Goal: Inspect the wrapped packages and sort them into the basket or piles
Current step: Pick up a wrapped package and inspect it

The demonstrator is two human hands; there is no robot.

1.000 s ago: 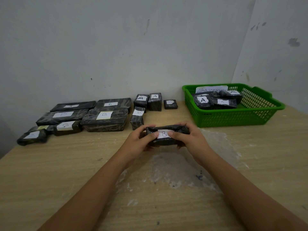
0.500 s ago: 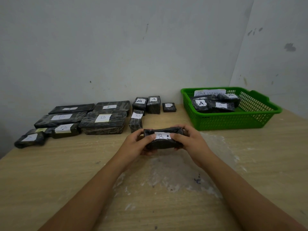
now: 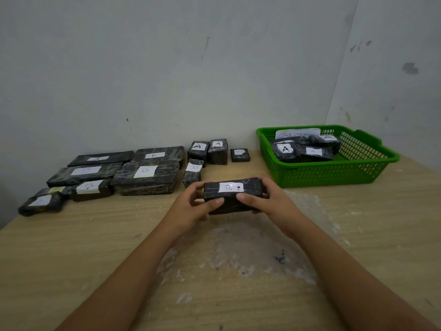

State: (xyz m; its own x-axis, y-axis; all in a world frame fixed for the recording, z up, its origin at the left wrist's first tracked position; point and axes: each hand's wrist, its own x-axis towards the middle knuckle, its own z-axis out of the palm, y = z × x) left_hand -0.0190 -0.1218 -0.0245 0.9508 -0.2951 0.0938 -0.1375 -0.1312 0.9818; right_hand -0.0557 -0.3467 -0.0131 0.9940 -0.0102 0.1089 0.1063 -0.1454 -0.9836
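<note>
Since a second ago the held package (image 3: 232,195) has been tipped so its top face with the white label (image 3: 231,187) now faces the camera squarely: B plus a dark dot beside it now reads plainly, where before the label sat half under the thumbs. Meaning: inspection step, label side checked, sort not yet made; that dot may be the cue for basket versus pile, can't tell. Landmark = the held package, lifted just above the table (image 3: 71,247), mid-front. Left hand (image 3: 191,209) grips its left end, fingers curled behind, thumb pressed on the front edge; right hand (image 3: 269,204) grips the right end the same way. Right of and behind it, near: green basket (image 3: 334,174) with a paper sign (image 3: 297,134) reading ABNormal at its back wall and several A-labelled packages (image 3: 305,149) inside. Left of and behind it: the B pile (image 3: 145,176) of flat long packages, more trailing further left. Directly behind, just beyond the left fingers: a small D package (image 3: 192,172), then two A cubes (image 3: 207,151) and a small flat B package (image 3: 240,155) by the wall. In the way: nothing between package and basket; the route to the B pile passes close by the D package, so lift over it.
</note>
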